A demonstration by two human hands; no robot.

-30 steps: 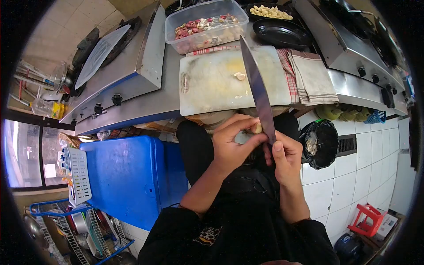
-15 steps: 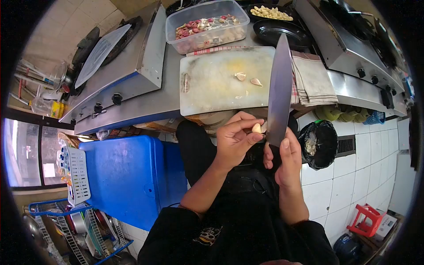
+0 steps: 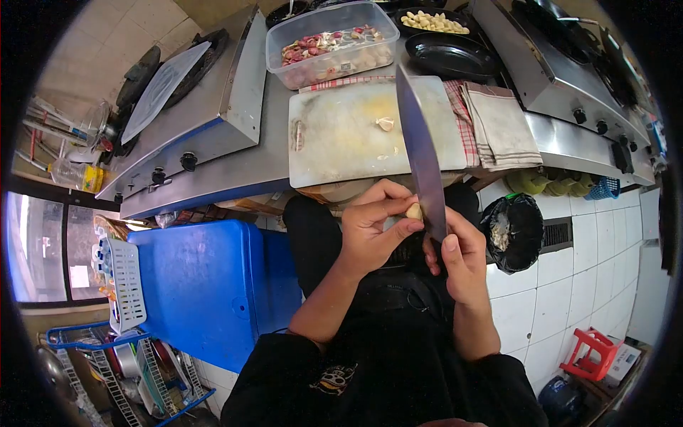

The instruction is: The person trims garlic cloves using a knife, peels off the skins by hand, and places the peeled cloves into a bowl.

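Observation:
Between its thumb and fingers, my left hand (image 3: 375,231) pinches a pale garlic clove (image 3: 414,211). My right hand (image 3: 461,256) is closed on a large knife (image 3: 423,153), whose handle is hidden in the hand. The blade points up and away, its lower part close beside the clove. Both hands are over my lap, in front of the near edge of a white cutting board (image 3: 341,135). On the board lies another garlic clove (image 3: 385,124), left of the blade, with small bits of peel near it.
A clear plastic box (image 3: 334,67) of red and white cloves stands behind the board, with a black plate (image 3: 452,55) and a dish of peeled cloves (image 3: 434,22). Folded cloths (image 3: 498,124) lie right. A black-lined bin (image 3: 514,231) and blue container (image 3: 192,277) flank me.
The knife has tilted away from and back to a leftward slant, its blade now nearer the clove than half a second ago. The blade again covers the board's second clove.

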